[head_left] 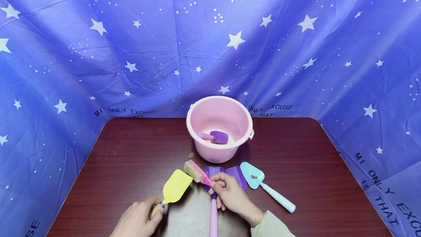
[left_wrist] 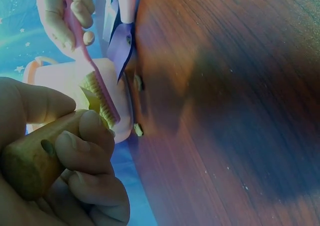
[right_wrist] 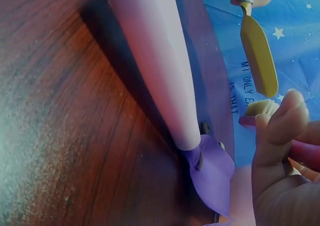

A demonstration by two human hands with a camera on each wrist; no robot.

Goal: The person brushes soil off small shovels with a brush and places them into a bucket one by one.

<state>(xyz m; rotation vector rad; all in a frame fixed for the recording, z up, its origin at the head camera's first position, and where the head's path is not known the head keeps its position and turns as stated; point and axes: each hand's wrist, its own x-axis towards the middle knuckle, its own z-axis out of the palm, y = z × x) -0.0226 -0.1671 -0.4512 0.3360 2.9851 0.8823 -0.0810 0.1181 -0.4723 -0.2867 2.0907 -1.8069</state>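
My left hand [head_left: 139, 213] grips the wooden handle [left_wrist: 42, 153] of a toy shovel with a yellow blade [head_left: 177, 186], held up over the table. In my right hand [head_left: 231, 195] is a pink brush [head_left: 196, 173], pinched by its handle, its pale bristles turned toward the blade. The bristles are at the blade's edge; whether they touch I cannot tell. Beneath the right hand a purple shovel with a pink handle [head_left: 213, 217] lies on the table, its blade partly hidden. Beside it shows another purple blade [head_left: 237, 176], its handle hidden.
Behind the hands stands a pink bucket [head_left: 218, 153] with a small purple shovel [head_left: 219, 137] inside. A light blue trowel [head_left: 276, 196] lies at the right, a dark bit on its blade. Small brown lumps [head_left: 191, 155] lie near the bucket. A starry blue curtain [head_left: 164, 46] surrounds the brown table [head_left: 312, 156].
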